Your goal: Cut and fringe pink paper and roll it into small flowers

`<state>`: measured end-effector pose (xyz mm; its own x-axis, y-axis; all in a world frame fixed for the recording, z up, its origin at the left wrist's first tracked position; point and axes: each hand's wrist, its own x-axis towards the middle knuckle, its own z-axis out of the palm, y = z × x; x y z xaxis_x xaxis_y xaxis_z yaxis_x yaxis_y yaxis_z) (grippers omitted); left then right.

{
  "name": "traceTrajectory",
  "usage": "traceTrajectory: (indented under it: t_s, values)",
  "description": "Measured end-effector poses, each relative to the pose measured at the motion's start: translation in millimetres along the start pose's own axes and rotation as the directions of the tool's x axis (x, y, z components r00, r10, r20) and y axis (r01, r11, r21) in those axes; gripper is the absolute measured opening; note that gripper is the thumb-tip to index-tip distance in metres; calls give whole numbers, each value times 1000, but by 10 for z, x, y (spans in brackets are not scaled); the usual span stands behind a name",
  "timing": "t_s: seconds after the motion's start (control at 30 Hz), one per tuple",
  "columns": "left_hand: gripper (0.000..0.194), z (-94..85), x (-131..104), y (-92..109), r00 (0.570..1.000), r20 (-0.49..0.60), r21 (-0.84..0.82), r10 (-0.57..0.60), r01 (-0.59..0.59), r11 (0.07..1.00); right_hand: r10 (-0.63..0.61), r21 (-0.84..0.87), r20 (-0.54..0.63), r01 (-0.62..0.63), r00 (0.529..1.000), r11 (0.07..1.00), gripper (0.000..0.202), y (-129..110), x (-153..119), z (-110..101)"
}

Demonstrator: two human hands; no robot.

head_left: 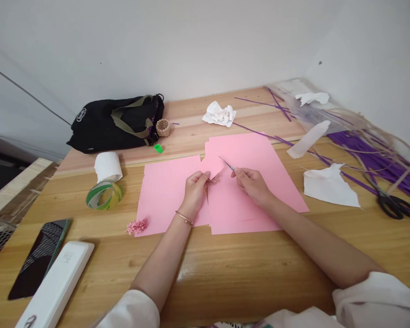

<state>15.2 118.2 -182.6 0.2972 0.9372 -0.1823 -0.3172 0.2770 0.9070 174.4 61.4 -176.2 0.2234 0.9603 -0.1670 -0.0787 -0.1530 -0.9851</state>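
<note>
My left hand (197,184) pinches a small piece of pink paper (212,165) between thumb and fingers, above the sheets. In my right hand (251,184) is a slim tool with a pointed metal tip (226,163); my fingers hide its rear part, so I cannot tell its exact kind. The tip points up and left, close to the small piece's right edge. Under my hands lie a pink sheet (160,187) on the left and a stack of pink sheets (273,182) on the right. A pink paper tassel-like cluster (136,226) rests on the left sheet's near corner.
Left are a black bag (105,125), small woven basket (163,128), green cap (158,148), white roll (108,167), tape roll (104,196), phone (39,257) and white power bank (59,282). Right are crumpled tissue (331,186), purple strips (369,157) and black-handled scissors (392,205).
</note>
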Motion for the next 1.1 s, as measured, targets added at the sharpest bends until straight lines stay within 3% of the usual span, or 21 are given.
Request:
traceTrajectory:
  t_s: [0.87, 1.1]
  values:
    - [21, 22, -2, 19, 1000, -12, -68, 24, -24, 997, -9, 12, 0, 9, 1000, 1000, 50, -14, -10, 15]
    - [28, -11, 15, -23, 999, -23, -21, 35, -35, 999, -6, 17, -11, 6, 1000, 1000, 50, -15, -15, 17]
